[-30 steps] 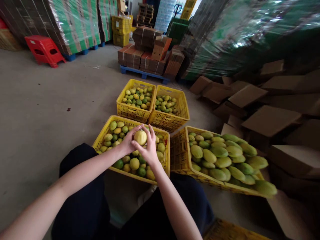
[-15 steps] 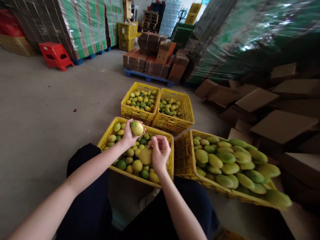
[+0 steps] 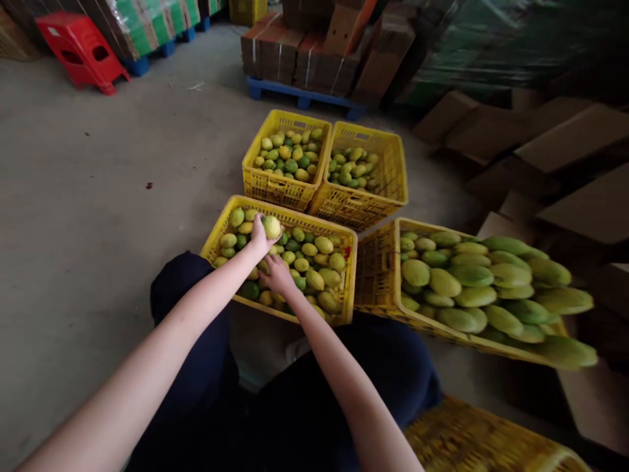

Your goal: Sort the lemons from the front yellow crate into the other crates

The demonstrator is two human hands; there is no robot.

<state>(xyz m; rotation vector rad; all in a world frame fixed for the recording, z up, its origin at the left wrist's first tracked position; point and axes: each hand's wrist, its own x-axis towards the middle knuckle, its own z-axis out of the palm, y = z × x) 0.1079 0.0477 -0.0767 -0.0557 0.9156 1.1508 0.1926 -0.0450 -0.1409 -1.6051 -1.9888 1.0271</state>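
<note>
My left hand is closed around a pale yellow-green lemon, held above the near yellow crate. Just below and to its right, my right hand reaches down into that crate. Its fingers are stretched out and apart over the fruit, touching or nearly touching a greenish lemon; the fingertips are partly hidden. Many loose lemons, from dark green to yellow, lie in the crate around both hands.
Behind stand two yellow crates with similar fruit. To the right, another crate is heaped with elongated-looking green fruit. Flattened cartons lie farther right. A blue pallet bears cardboard stacks. A red stool stands far left.
My right hand has come down and left, from raised above the crate to among the lemons. The left hand still holds its lemon. My view has tilted downward.
</note>
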